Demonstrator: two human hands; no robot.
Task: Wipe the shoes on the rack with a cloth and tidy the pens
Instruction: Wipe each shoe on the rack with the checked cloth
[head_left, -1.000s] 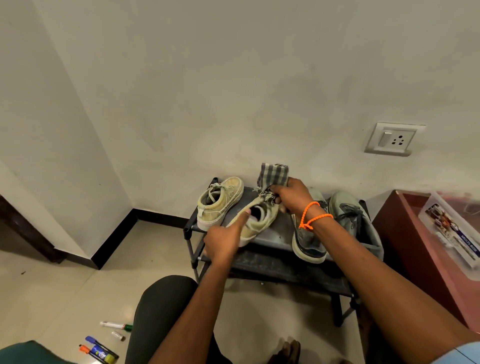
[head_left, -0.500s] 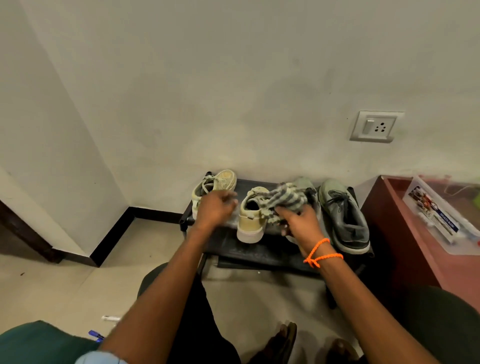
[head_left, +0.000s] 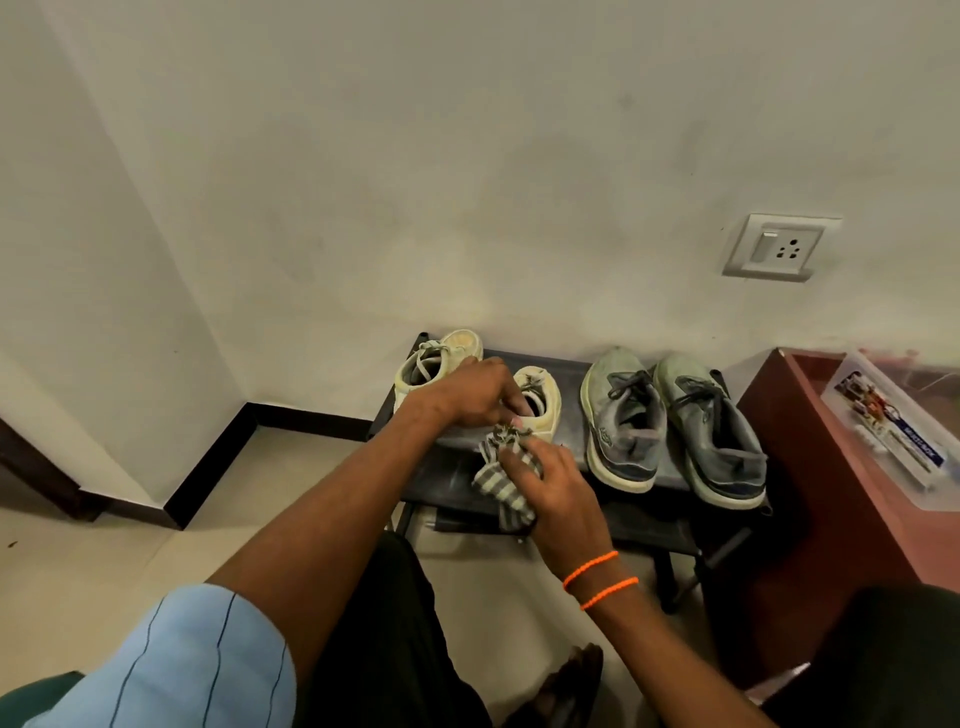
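Clear box (head_left: 898, 431); label blurred, unreadable

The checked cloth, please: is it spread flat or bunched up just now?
Bunched up. The checked cloth sits crumpled in the right hand, one end hanging below the rack edge; the left hand pinches its top.

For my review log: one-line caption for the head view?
Both hands, left and right, bunch a striped cloth by cream sneakers on the shoe rack.
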